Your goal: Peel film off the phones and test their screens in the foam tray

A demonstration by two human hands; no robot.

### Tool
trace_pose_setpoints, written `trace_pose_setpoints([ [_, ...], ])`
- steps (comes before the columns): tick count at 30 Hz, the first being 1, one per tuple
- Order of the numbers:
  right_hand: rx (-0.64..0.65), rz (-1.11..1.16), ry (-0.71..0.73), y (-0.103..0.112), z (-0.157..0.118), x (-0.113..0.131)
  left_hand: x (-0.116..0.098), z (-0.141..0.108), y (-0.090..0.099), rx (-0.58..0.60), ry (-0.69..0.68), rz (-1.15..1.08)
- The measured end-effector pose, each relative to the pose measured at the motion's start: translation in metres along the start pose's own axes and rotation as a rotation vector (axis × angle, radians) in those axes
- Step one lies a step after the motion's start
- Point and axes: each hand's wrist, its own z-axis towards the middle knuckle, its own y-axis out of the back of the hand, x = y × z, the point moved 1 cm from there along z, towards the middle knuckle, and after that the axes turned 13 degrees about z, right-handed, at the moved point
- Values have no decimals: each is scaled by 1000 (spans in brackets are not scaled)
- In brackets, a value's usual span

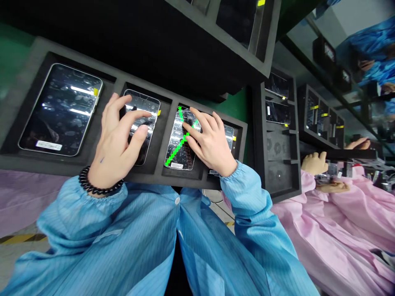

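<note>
A black foam tray (182, 181) holds several phones in separate compartments. My left hand (115, 142) is over a dark-screened phone (145, 102), thumb and fingers apart; I cannot tell whether the fingertips touch the glass. My right hand (212, 142) has its fingers spread over a phone with lit green lines (185, 159) crossing its screen. The index fingertip appears to rest on that screen near the crossing. Partly behind my right hand lies another phone (228, 135). A larger phone or tablet (61, 111) with a white label and yellow tab sits at the far left.
Above the tray, a raised black tray (259, 61) overhangs with a dark device in it. To the right stands a compartment tray (280, 158) with two devices at its far end. Further right, a co-worker in a pink sleeve (308, 181) has hands near other trays.
</note>
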Motion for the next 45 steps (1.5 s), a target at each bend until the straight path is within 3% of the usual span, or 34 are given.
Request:
trace_pose_setpoints([
  [26,-6,59,5,2,-73,37,0,1,4,16,-1,28],
  [41,49,134,27,10,-88,49,-3,1,5,8,-3,26],
  [45,0,171,51,15,-83,44,-1,1,5,13,-10,26],
])
